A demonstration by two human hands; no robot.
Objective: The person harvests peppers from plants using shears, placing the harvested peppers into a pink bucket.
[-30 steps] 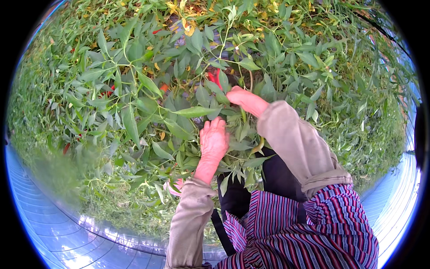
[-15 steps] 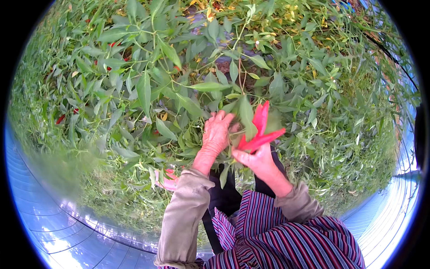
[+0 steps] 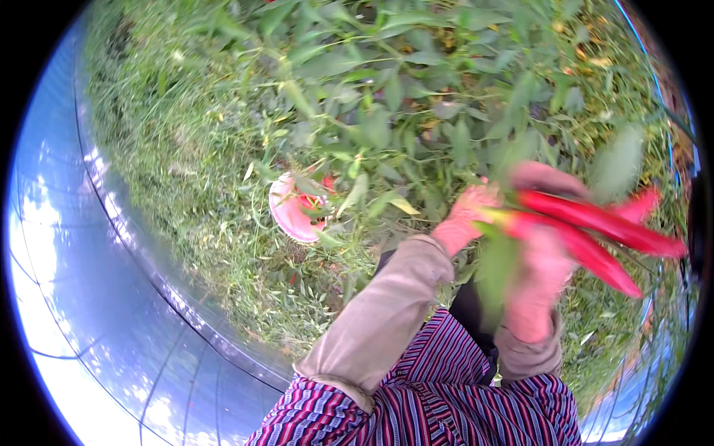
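Note:
My right hand (image 3: pixel 537 275), smeared by motion, is closed around several long red chili peppers (image 3: pixel 606 223). Their tips fan out to the right and their stem ends point left. A blurred green leaf (image 3: pixel 497 271) hangs in front of that hand. Just left of the stem ends is my left hand (image 3: pixel 467 217), its fingers curled in among the leaves. What it grips, if anything, is hidden by the foliage and the peppers.
A pink bucket (image 3: pixel 284 212) with red peppers in it stands left of my arms, partly covered by leaves. Dense pepper plants (image 3: pixel 401 104) fill the area ahead. Grass (image 3: pixel 193 163) lies on the left, bordered by blue sheeting (image 3: pixel 149 297).
The view has swung left, so the bucket shows more fully. The right hand has brought the peppers up and rightward, closer to the camera. The left hand remains beside it.

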